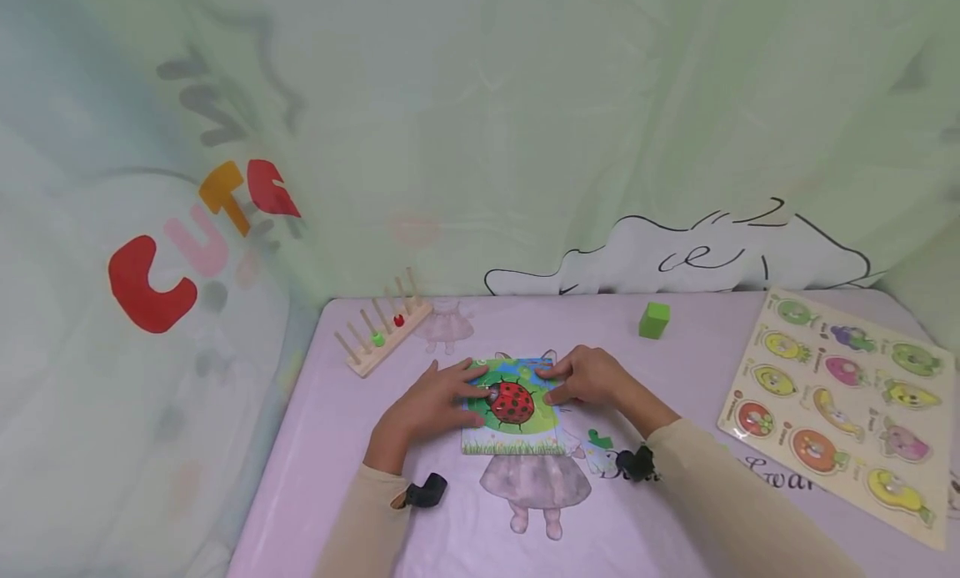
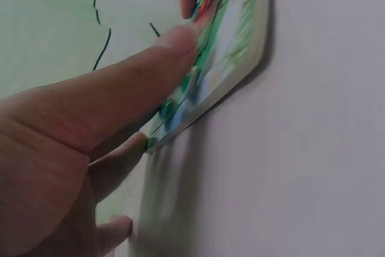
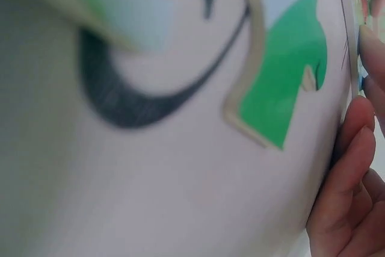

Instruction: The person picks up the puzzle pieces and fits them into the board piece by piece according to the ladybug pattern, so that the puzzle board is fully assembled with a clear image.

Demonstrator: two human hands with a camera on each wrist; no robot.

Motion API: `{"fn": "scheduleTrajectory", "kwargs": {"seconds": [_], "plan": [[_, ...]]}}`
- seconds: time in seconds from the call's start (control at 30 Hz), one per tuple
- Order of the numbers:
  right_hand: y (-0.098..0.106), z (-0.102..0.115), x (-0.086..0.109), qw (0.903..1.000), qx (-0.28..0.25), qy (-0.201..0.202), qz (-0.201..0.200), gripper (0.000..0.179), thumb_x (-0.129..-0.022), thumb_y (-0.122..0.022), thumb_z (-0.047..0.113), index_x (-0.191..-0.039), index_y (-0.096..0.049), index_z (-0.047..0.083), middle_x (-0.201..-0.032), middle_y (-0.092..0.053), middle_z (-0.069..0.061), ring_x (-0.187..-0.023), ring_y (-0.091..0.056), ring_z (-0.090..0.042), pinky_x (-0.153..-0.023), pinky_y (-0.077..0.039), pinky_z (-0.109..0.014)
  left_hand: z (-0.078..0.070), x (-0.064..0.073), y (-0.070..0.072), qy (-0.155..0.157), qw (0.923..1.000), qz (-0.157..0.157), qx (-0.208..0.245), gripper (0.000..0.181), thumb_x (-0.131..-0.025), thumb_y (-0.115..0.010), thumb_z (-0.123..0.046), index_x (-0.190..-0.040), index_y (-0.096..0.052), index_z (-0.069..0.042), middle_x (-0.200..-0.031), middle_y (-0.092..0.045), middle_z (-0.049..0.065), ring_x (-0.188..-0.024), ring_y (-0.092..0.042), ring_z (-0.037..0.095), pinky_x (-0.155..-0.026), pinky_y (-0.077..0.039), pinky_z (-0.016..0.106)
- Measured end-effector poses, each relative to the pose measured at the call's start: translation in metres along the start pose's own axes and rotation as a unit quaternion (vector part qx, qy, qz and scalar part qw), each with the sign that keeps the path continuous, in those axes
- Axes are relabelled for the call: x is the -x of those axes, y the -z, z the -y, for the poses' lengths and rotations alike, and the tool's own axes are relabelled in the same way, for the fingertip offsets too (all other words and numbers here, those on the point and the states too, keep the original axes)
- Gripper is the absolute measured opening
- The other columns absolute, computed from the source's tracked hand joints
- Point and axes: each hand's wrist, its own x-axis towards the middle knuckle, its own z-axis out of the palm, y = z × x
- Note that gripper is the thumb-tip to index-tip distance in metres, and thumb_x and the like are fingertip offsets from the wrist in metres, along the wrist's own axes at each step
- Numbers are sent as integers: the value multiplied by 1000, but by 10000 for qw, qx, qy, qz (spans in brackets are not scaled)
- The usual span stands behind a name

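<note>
A square ladybug jigsaw puzzle (image 1: 512, 436) lies flat in the middle of the table, its green grass border toward the person. My left hand (image 1: 442, 394) rests across its left side with spread, fairly straight fingers; the left wrist view shows a finger (image 2: 174, 43) reaching over the picture. At the upper right edge, my right hand (image 1: 588, 376) pinches the puzzle between thumb and bent forefinger, its other fingers curled against the table. A loose puzzle piece (image 1: 600, 454), green and pale blue, lies right of the puzzle and shows large in the right wrist view (image 3: 283, 76).
Back left stands a wooden peg rack (image 1: 393, 336) bearing a green bead and a red bead. A green block (image 1: 654, 320) stands behind and right of the puzzle. A fruit peg board (image 1: 810, 378) lies along the right side. Printed curtains (image 1: 480, 144) hang behind the table.
</note>
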Motion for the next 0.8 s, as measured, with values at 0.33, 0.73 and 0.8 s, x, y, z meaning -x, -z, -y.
{"fn": "scheduleTrajectory", "kwargs": {"seconds": [0.33, 0.73, 0.8], "plan": [[7, -5, 11, 9979, -199, 552, 268, 51, -81, -86, 30, -129, -72, 22, -97, -73, -7, -82, -52, -16, -72, -38, -30, 2, 5, 9, -16, 9978, 656, -68, 82, -73, -87, -45, -147, -55, -30, -169, -27, -8, -160, -13, 26, -124, -2, 66], [22, -39, 49, 9876, -17, 1547, 284, 25, -79, -89, 28, -101, -79, 21, -90, -66, 6, -79, -52, -9, -70, -45, -22, 7, 5, 4, -49, 9983, 533, -236, 82, -74, -85, -50, -148, -54, -32, -169, -24, -11, -160, -12, 22, -125, -3, 65], [22, -42, 57, 9863, 32, 1616, 333, 24, -76, -90, 28, -97, -78, 24, -91, -66, 8, -81, -53, -9, -71, -45, -22, 3, 5, 5, -74, 9984, 520, -191, 81, -75, -85, -49, -148, -54, -31, -169, -25, -9, -160, -13, 24, -124, -3, 66]]}}
